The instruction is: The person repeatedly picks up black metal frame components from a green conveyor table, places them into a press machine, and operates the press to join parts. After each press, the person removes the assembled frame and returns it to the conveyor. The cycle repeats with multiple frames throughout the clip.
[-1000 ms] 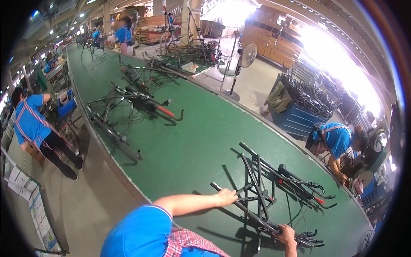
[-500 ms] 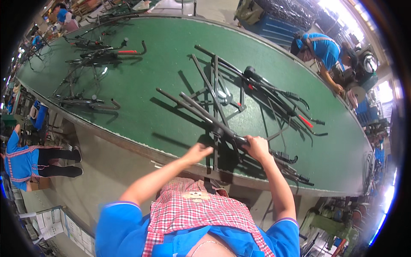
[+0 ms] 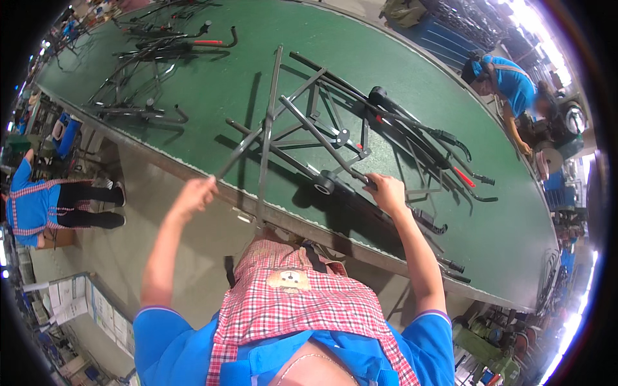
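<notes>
A grey metal tube frame (image 3: 302, 128) with small black wheels is raised off the green table (image 3: 212, 83), tilted over its near edge. My left hand (image 3: 196, 193) grips the end of one grey tube at the frame's near-left corner. My right hand (image 3: 385, 191) holds a tube close to a black wheel (image 3: 324, 183). Beneath and behind the frame lie other dark frames with black grips and a red part (image 3: 463, 177). My blue shirt and red checked apron fill the bottom of the view.
More folded frames (image 3: 154, 48) lie at the table's far left. A person in blue (image 3: 505, 80) bends at the table's far right side. Another person in blue with a checked apron (image 3: 38, 206) stands on the floor at left. A blue crate (image 3: 444, 26) sits beyond the table.
The grey frame has been lifted and swung up off the table; my left hand moved out to the left along a tube while my right hand stayed by the wheel.
</notes>
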Motion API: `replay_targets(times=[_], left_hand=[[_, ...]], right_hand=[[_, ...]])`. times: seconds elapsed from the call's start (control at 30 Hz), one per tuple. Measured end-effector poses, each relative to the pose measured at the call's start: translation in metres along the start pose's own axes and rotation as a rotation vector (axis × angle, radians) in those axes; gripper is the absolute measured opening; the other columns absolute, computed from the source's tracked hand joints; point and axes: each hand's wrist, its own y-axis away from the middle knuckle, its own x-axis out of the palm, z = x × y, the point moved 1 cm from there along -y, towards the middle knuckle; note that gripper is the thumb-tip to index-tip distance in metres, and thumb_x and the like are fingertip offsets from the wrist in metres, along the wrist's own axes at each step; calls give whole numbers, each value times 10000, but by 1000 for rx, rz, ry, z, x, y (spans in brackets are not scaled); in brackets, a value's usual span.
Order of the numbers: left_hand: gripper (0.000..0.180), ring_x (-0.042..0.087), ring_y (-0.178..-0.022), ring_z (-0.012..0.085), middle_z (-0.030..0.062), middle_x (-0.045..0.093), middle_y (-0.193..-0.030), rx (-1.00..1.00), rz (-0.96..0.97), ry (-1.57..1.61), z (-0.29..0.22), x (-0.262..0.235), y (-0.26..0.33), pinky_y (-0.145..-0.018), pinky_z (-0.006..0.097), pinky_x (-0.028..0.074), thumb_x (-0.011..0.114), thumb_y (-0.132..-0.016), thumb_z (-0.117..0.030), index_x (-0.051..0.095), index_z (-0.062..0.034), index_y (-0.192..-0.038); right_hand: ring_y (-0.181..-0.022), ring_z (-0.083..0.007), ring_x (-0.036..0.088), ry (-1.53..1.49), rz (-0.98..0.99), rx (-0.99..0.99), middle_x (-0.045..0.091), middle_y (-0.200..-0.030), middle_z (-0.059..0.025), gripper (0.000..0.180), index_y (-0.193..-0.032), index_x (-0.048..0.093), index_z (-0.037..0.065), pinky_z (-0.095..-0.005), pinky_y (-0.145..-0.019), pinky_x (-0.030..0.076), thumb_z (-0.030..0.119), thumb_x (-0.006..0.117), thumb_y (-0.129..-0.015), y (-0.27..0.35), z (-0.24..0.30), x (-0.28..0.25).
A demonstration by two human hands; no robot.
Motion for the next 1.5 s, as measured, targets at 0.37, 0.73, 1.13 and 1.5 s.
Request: replay_targets(times=[0.37, 0.73, 1.13, 1.5], left_hand=[[433, 374, -454, 59, -23, 434, -567, -121, 49, 110, -36, 40, 47, -366, 213, 295, 456, -937, -452, 547, -42, -831], [476, 343, -389, 113, 17, 418, -515, -120, 90, 651, 4, 255, 69, -377, 257, 328, 420, -942, -485, 506, -40, -797], [473, 450, -433, 109, 24, 531, -603, 71, -46, 38, -7, 204, 75, -390, 279, 379, 473, -919, -474, 525, -16, -810], [427, 643, -663, 149, 81, 635, -769, 19, 660, 499, -75, 354, 52, -538, 250, 485, 617, -841, -430, 579, -6, -815]], right_hand=[[-976, -278, 574, -166, -4, -430, 633, -1106, -71, 344, -1151, 603, 89, -364, -845, 490, 231, 605, -838, -9, -52, 69], [-937, -291, 596, -556, 170, -224, 634, -1052, -173, 321, -1142, 599, 28, -360, -829, 455, 245, 519, -919, 1, -57, 88], [-712, -391, 631, 35, 0, -347, 648, -849, -210, 668, -1418, 251, 137, -494, -621, 489, 255, 567, -841, -37, 29, 10], [-1059, -344, 525, 30, -252, -557, 581, -1133, -157, 483, -1115, 615, 59, -418, -918, 409, 378, 684, -758, -118, 25, -41]])
